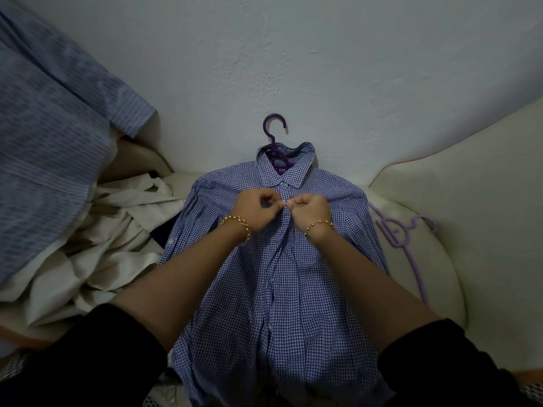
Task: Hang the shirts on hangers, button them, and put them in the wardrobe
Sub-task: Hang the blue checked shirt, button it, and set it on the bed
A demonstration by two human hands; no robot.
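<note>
Our black sleeves (88, 362) reach far to the checked shirt (293, 289), seemingly soft and light, lying flat on the sofa (440, 201) over its purple hanger (274, 133), where the fingers of our left hand (255, 208) and right hand (308, 210) pinch the limp placket edges below the collar.

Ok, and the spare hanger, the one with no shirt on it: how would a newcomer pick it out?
Start from the cream sofa, where a blue checked shirt lies flat in the middle. Just right of its shoulder, the spare hanger lies on the cushion. It is pale lilac and bare, whereas the dark purple hanger sits inside the shirt's collar with its hook poking out.
</note>
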